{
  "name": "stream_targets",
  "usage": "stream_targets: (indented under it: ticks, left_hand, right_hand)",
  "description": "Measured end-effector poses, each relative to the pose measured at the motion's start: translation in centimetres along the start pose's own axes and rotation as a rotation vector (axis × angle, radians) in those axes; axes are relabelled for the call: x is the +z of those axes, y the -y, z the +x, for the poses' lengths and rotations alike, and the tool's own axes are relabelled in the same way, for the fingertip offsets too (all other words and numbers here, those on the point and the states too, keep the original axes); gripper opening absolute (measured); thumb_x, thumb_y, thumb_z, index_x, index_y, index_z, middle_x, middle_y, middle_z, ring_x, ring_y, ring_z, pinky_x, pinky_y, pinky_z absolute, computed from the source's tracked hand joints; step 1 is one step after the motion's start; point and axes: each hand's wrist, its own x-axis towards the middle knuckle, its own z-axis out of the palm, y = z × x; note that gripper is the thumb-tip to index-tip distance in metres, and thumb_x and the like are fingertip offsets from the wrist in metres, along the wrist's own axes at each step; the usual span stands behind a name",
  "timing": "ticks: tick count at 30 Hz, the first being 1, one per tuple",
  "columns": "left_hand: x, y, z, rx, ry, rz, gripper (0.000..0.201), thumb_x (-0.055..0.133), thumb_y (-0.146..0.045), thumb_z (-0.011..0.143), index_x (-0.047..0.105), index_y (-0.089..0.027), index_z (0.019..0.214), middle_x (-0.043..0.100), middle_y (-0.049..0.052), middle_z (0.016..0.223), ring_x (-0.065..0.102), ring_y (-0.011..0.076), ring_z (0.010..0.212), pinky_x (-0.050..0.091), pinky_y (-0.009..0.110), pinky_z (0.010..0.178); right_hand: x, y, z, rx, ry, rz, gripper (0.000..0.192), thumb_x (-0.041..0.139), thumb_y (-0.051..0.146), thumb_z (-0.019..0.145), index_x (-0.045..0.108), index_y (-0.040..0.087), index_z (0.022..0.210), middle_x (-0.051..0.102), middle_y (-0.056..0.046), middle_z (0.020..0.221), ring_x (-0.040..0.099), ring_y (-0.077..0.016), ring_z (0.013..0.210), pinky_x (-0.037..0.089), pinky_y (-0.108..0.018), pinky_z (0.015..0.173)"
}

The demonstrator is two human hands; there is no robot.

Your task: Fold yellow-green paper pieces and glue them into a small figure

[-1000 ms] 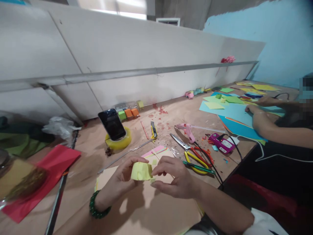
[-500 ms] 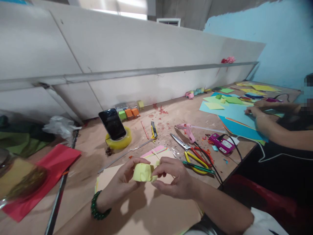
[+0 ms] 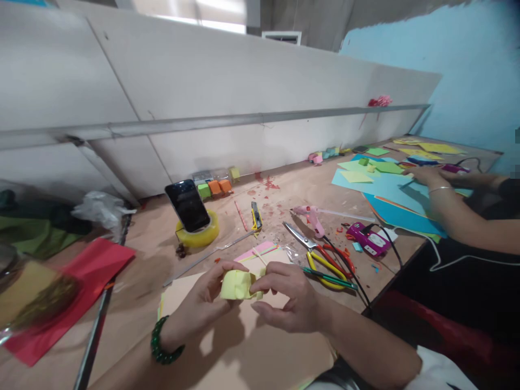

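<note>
A small folded yellow paper piece (image 3: 236,285) is held above the table between both hands. My left hand (image 3: 203,306), with a green bead bracelet at the wrist, grips its left side with thumb over the top. Fingers of my right hand (image 3: 286,297) pinch its right edge. Beneath the hands lie pale peach paper sheets (image 3: 244,346) and a stack of pink and yellow sheets (image 3: 260,251).
Scissors (image 3: 320,252), a pink glue gun (image 3: 311,215), a purple glue gun (image 3: 368,238), a yellow cutter (image 3: 255,215) and a phone (image 3: 187,206) propped in a tape roll (image 3: 200,236) lie ahead. Red paper (image 3: 69,292) sits left. Another person's arm (image 3: 463,216) rests on blue sheets (image 3: 390,195) at right.
My fingers have shifted slightly on the yellow paper, pressing it more closed. The other person's hand at right has moved farther back over the blue sheets.
</note>
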Motion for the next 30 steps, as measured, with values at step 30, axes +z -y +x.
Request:
stream_targets:
  ticks: [30]
  left_hand:
    - [-0.5, -0.2, 0.2, -0.11, 0.116, -0.138, 0.037, 0.076, -0.027, 0.069, 0.061, -0.023, 0.102, 0.057, 0.001, 0.09, 0.05, 0.0164, 0.078, 0.042, 0.025, 0.067]
  right_hand:
    - [0.1, -0.9, 0.0, 0.245, -0.117, 0.158, 0.016, 0.061, 0.023, 0.084, 0.06, 0.018, 0.069, 0.053, 0.002, 0.062, 0.05, -0.0094, 0.058, 0.042, -0.019, 0.052]
